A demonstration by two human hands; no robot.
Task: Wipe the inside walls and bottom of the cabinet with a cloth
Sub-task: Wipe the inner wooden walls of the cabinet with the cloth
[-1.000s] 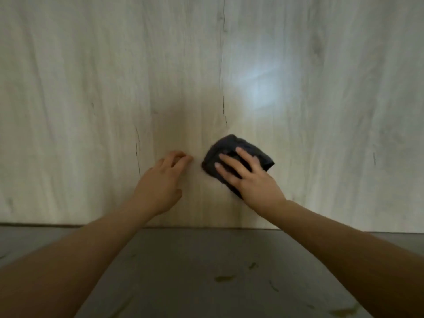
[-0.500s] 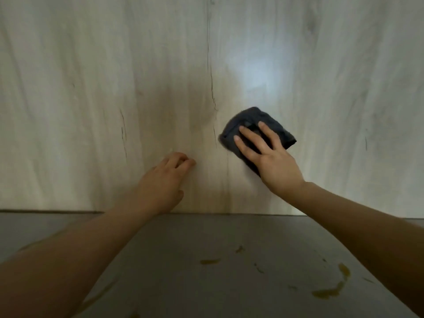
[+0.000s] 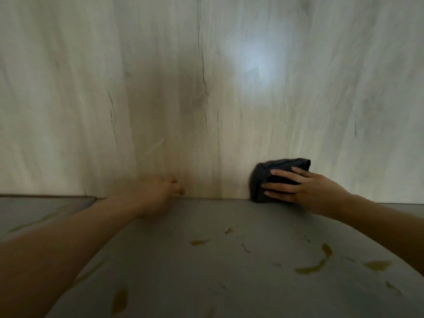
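Since 0.5 s ago the cloth (image 3: 278,177) dropped from mid-height on the back wall (image 3: 91,88) to the seam where wall meets floor (image 3: 206,271), further right. Right hand (image 3: 307,188) lies flat on it, fingers straight and pointing left, pressing it to the wall; its lower edge touches the floor. Left hand (image 3: 158,193) also lower, at the seam, blurred, fingers loosely curled, holding nothing. Yellowish smears (image 3: 309,268) on the floor.
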